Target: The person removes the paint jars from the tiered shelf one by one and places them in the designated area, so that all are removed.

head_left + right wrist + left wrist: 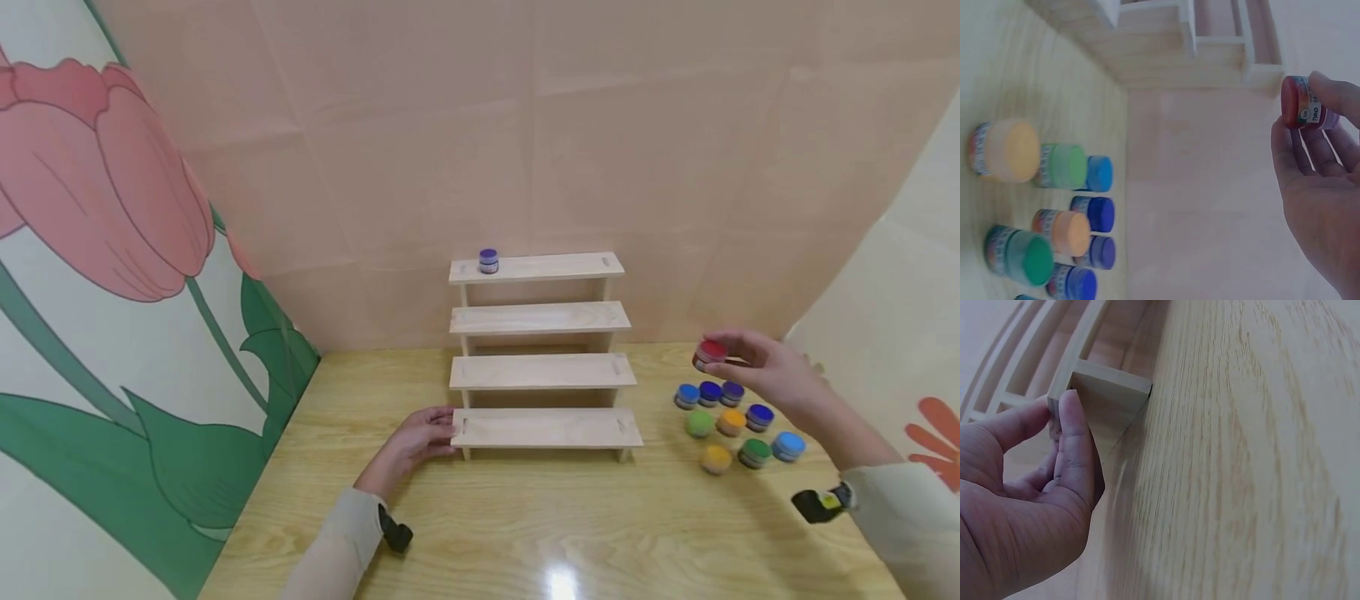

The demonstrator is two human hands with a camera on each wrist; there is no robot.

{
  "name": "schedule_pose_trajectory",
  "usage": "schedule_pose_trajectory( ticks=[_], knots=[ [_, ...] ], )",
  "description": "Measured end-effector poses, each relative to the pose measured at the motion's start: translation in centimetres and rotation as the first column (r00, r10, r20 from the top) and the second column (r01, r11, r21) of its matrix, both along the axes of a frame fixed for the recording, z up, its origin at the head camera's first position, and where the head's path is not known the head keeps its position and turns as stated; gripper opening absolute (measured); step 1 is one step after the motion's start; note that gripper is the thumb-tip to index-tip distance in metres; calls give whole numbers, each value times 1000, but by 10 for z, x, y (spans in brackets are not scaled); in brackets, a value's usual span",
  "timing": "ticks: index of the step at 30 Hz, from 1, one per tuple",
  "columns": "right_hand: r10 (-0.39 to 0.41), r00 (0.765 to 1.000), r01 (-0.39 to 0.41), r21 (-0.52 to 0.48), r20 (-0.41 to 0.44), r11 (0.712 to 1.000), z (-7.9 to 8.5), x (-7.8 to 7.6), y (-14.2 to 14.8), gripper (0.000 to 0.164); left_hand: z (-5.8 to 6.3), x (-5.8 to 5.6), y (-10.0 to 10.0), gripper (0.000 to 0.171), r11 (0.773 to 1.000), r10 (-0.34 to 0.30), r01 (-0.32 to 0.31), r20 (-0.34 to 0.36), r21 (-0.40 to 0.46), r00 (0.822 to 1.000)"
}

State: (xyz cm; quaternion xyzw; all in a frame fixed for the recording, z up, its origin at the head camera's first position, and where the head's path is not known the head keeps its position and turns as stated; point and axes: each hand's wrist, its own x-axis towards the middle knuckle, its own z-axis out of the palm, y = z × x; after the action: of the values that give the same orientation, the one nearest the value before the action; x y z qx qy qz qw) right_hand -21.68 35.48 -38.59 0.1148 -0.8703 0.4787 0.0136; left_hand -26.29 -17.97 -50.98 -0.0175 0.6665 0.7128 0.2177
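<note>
My right hand [780, 379] holds a small red-lidded paint jar [709, 355] between thumb and fingers, raised above a group of other jars. In the right wrist view the label on this red jar [1305, 103] faces the camera. My left hand [420, 437] is at the left end of a four-tier wooden step shelf [543, 427]. The left wrist view shows its thumb and fingers pinching the end of the lowest board [1063, 378]. On the top step, towards the left, stands a purple-lidded jar [488, 262].
Several jars stand on the wooden table [510, 517] right of the shelf, among them a light blue jar [789, 447], a dark green jar [754, 453] and a yellow-orange jar [716, 459]. A pink backdrop [405, 167] rises behind; a tulip-patterned panel [180, 350] borders the left.
</note>
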Motion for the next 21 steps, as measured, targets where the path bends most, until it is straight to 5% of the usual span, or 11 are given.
schedule_pose_trajectory(
  ticks=[21],
  knots=[
    [5, 1000, -4, -55, 9, 999, -51, 44, 24, 42, -1, 0, 0, 55, 1000, -12, 12, -1, -3, 1000]
  ],
)
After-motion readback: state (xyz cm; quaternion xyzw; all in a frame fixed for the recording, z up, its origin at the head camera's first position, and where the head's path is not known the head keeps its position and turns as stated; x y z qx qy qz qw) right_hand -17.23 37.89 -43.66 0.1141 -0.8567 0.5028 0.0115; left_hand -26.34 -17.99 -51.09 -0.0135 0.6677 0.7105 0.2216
